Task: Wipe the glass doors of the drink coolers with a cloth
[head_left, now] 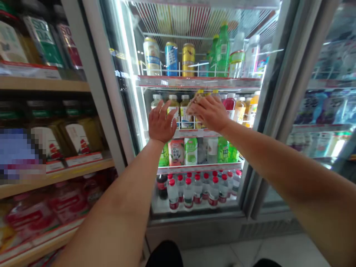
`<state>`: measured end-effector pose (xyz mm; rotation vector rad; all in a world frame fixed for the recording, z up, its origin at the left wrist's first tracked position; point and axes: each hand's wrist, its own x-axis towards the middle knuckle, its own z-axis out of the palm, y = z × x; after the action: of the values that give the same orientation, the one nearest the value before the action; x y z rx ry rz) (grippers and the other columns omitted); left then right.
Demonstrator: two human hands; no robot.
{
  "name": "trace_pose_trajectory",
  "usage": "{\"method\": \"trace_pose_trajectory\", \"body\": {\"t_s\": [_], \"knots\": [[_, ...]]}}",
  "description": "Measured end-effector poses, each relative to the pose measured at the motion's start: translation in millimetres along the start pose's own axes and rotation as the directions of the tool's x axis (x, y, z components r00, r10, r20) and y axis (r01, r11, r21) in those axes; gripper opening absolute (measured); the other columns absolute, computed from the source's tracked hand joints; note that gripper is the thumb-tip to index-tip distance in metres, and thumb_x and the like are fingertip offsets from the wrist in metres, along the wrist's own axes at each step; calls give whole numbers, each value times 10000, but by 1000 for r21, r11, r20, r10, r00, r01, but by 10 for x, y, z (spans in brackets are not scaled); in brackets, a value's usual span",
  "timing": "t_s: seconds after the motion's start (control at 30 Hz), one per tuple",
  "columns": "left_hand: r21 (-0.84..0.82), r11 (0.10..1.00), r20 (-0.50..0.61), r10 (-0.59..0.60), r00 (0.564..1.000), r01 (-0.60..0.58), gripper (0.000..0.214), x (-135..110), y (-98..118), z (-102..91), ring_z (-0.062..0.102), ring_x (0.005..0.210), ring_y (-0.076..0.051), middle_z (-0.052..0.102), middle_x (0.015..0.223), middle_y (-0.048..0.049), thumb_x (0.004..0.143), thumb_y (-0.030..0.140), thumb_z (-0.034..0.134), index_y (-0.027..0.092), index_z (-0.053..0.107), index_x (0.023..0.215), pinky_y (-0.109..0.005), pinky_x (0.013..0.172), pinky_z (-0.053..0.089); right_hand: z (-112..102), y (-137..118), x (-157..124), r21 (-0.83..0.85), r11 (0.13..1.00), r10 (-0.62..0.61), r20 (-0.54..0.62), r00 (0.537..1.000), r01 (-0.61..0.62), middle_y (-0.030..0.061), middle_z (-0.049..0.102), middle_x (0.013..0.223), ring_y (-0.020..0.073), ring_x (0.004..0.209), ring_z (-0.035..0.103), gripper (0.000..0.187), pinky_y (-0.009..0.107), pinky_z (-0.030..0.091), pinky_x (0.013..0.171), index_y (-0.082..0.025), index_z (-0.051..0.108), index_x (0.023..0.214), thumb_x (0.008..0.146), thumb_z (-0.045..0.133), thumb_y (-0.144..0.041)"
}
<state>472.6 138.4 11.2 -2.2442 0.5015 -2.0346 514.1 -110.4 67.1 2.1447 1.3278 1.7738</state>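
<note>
My left hand (162, 122) is raised with fingers spread, at or just in front of the glass door (178, 83) of a lit drinks cooler; whether it touches the glass I cannot tell. Level with it, my right hand (213, 112) has its fingers bent over a crumpled beige cloth (194, 104), which appears to lie against the glass. Behind the hands, juice bottles (185, 111) stand on the middle shelf, partly covered by my fingers. Faint reflections cross the pane.
Above stand cans (188, 59) and green bottles (223, 50). Lower down are drink cartons (190, 151) and red-capped water bottles (188, 193). A wooden shelf (55, 178) with bottles adjoins on the left. Another cooler (325, 111) is at the right. My dark-clad knee (164, 254) shows below.
</note>
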Motion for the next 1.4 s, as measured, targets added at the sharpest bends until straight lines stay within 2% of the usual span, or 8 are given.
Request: {"method": "trace_pose_trajectory", "body": {"t_s": [0.17,0.53,0.67,0.8,0.9,1.17,1.3,1.4], "knots": [[64,996,-80,63,995,-58,352,-8,2,22,387,1498,-311,538,1530,-83,972,289,489,275,586,1310,-525,1157,342,43,194,-31,126,977,186,-101,977,-173,62,545,1488,299,1404,465,449,515,397,1156,-282,629,1383,1052,326,-262],[16,1000,-28,14,1000,-14,359,-3,0,22,356,1515,-310,519,1542,-72,932,281,522,294,571,1288,-547,1169,319,222,256,-297,121,993,26,-164,986,-6,39,474,1600,216,1558,295,533,521,6,1274,-253,522,1513,1071,250,-376],[44,999,-61,30,998,-27,337,-1,9,19,382,1501,-318,544,1515,-81,934,280,532,282,578,1268,-544,1153,350,143,318,-269,115,990,84,-69,994,-76,-6,448,1618,214,1522,379,492,551,114,1284,-315,518,1515,1066,316,-322],[77,995,-72,61,996,-55,347,-5,4,24,389,1496,-317,540,1517,-82,943,288,527,283,576,1287,-547,1146,371,202,282,-263,113,896,444,-253,860,-429,62,457,1612,286,1527,369,525,565,289,1229,-232,558,1495,1015,356,-302],[68,997,-69,41,997,-37,346,-4,-4,30,387,1498,-312,539,1519,-68,957,322,526,303,574,1299,-548,1154,373,289,269,-264,131,832,550,-324,770,-539,93,441,1620,319,1539,337,554,587,288,1226,-188,552,1499,989,357,-281],[61,998,-47,38,998,-36,390,3,0,27,374,1502,-330,520,1528,-72,933,276,543,306,550,1322,-571,1161,354,289,248,-367,3,982,188,-137,973,-189,34,395,1651,288,1556,312,584,604,246,1247,-259,458,1568,991,384,-312],[8,1000,-24,11,1000,-11,375,2,7,20,350,1513,-344,506,1539,-85,940,283,549,304,548,1314,-594,1175,313,258,241,-366,43,977,211,-112,971,-207,0,415,1639,259,1551,327,548,571,227,1269,-300,479,1552,1024,340,-347],[22,999,-30,30,999,-30,390,-3,-1,24,336,1520,-348,491,1552,-85,949,288,540,311,534,1338,-604,1169,310,280,262,-346,79,917,398,-197,896,-390,14,416,1636,263,1559,311,556,585,225,1267,-286,458,1568,1050,270,-367]]}}
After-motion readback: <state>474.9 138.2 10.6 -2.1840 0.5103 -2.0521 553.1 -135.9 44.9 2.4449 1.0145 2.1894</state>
